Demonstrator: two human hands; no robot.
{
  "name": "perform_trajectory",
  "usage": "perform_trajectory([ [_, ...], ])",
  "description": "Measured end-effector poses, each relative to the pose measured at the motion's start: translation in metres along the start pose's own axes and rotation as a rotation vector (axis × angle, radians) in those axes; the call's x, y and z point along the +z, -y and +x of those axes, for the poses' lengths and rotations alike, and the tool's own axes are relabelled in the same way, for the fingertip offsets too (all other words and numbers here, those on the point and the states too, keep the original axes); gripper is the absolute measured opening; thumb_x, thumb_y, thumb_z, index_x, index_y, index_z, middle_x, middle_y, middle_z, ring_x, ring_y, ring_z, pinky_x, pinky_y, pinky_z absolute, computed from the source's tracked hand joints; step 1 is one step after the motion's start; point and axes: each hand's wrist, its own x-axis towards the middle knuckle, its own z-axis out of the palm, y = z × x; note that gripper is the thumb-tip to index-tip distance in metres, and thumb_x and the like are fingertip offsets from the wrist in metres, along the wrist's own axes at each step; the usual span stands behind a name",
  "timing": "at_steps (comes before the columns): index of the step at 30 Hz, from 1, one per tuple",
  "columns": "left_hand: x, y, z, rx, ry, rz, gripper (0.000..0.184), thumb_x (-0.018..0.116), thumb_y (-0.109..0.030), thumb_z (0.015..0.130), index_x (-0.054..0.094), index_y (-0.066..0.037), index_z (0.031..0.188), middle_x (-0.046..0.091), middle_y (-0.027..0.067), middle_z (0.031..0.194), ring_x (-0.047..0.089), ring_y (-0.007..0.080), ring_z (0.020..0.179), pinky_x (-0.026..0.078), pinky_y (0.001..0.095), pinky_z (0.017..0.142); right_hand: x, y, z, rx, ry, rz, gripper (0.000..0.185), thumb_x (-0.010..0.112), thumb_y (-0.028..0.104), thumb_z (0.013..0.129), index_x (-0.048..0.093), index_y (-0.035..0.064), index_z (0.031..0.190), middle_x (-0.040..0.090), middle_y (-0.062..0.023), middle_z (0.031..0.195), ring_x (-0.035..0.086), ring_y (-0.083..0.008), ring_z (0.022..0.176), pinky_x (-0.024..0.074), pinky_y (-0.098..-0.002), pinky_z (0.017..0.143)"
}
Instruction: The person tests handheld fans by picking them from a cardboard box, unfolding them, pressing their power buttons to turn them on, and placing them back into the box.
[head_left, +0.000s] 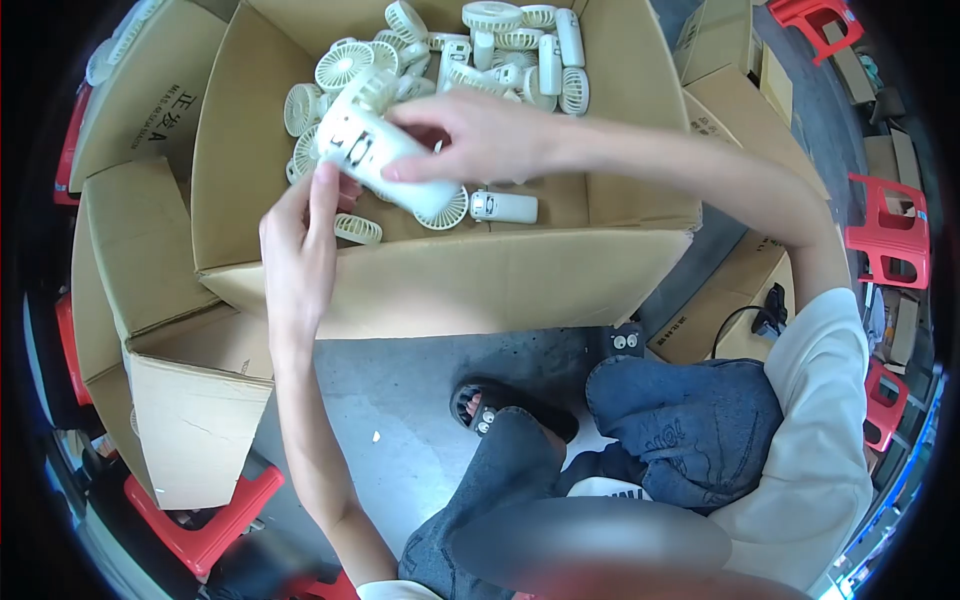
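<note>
A white handheld fan (375, 150) is held above the large open cardboard box (450, 285), its handle tilted down to the right. My right hand (470, 135) has its fingers closed round the handle from above. My left hand (315, 215) pinches the fan at its left side, near the middle of the body. Inside the box, under and behind both hands, lies a loose heap of similar white fans (345, 65). One more white fan (503, 207) lies near the box's front wall.
Another open cardboard box (200, 420) stands at the left, its flaps spread. More cardboard (720, 290) lies at the right. Red stools (890, 230) line the right side, and another red stool (205, 525) is at the lower left. My legs and a sandal (515, 405) are below the box.
</note>
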Motion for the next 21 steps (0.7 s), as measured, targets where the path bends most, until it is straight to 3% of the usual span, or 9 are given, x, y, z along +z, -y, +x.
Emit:
perform_trajectory([
  [1,0.004,-0.006,-0.004,0.010,-0.001,0.009,0.046,0.039,-0.037,0.102,0.062,0.002,0.106,0.064,0.0058,0.087,0.059,0.0129,0.084,0.046,0.0282,0.077,0.002,0.009,-0.010,-0.008,-0.011,-0.001,0.049,0.063,0.045,0.082,0.063,-0.0028,0.092,0.067,-0.0153,0.082,0.065,-0.0250,0.073,0.0513,-0.0353,0.069],
  [3,0.017,-0.020,-0.017,0.028,-0.073,-0.515,0.051,0.036,-0.040,0.102,0.058,0.004,0.113,0.063,0.0097,0.101,0.058,0.0152,0.097,0.044,0.0304,0.086,0.007,0.024,-0.025,-0.097,-0.004,0.185,0.048,0.063,0.040,0.086,0.056,0.0010,0.115,0.067,-0.0145,0.097,0.066,-0.0228,0.084,0.0530,-0.0338,0.075],
  [4,0.023,-0.026,-0.022,0.031,-0.103,-0.775,0.053,0.035,-0.042,0.102,0.056,0.005,0.116,0.062,0.0117,0.108,0.058,0.0164,0.103,0.043,0.0316,0.091,0.009,0.030,-0.031,-0.099,-0.012,0.186,0.048,0.063,0.040,0.086,0.056,0.0010,0.115,0.067,-0.0145,0.097,0.066,-0.0228,0.084,0.0530,-0.0338,0.075],
  [8,0.033,-0.051,-0.036,-0.008,-0.121,-0.872,0.055,0.029,-0.043,0.103,0.045,0.004,0.128,0.054,0.0123,0.123,0.051,0.0187,0.115,0.038,0.0353,0.100,0.010,0.044,-0.044,-0.124,-0.067,0.289,0.050,0.063,0.039,0.087,0.054,-0.0006,0.115,0.066,-0.0152,0.097,0.066,-0.0233,0.085,0.0537,-0.0345,0.078],
  [17,0.038,-0.057,-0.059,0.034,-0.126,-0.795,0.053,0.030,-0.040,0.103,0.043,0.002,0.132,0.053,0.0115,0.125,0.051,0.0190,0.116,0.038,0.0357,0.101,0.017,0.047,-0.059,-0.168,-0.017,0.349,0.051,0.062,0.039,0.087,0.052,-0.0034,0.115,0.066,-0.0161,0.094,0.066,-0.0243,0.084,0.0548,-0.0343,0.076],
  [21,0.039,-0.060,-0.060,0.009,-0.140,-0.847,0.059,0.028,-0.047,0.102,0.042,0.002,0.133,0.052,0.0123,0.127,0.050,0.0205,0.118,0.036,0.0364,0.103,0.019,0.049,-0.061,-0.177,-0.022,0.344,0.050,0.061,0.039,0.088,0.052,-0.0034,0.114,0.066,-0.0164,0.093,0.066,-0.0241,0.082,0.0551,-0.0342,0.073],
])
